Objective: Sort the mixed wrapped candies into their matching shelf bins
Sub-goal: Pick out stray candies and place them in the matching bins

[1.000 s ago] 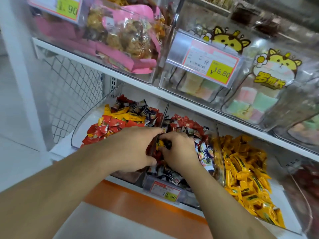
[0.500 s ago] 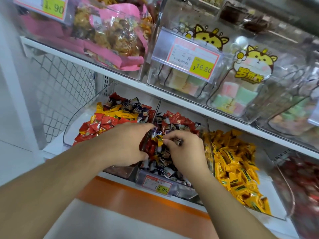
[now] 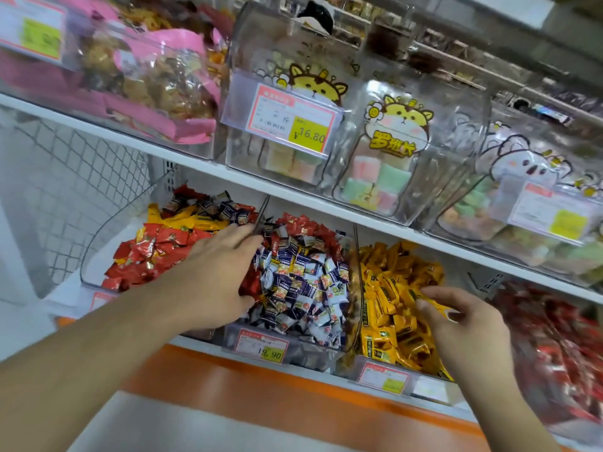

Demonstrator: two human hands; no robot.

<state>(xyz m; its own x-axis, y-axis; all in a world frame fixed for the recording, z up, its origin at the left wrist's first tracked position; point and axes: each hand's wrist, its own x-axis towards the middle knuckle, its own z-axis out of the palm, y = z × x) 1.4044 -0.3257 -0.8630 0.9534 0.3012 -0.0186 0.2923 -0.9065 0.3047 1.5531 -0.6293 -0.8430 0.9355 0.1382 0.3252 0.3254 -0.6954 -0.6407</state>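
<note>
Candies fill three clear bins on the lower shelf [image 3: 293,360]. My left hand [image 3: 208,275] lies flat, fingers straight, across the divider between the red-and-yellow bin [image 3: 98,275] and the middle bin [image 3: 303,282]. At four o'clock, my right hand [image 3: 470,324] pinches a yellow candy [image 3: 432,303] over the yellow bin [image 3: 388,321].

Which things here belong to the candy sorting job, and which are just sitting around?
Job:
left hand
right hand
left bin's red and yellow candies
middle bin's navy-and-white candies
yellow candy bin

Just around:
marshmallow bags
pink snack bags
16.80 price tag
</note>
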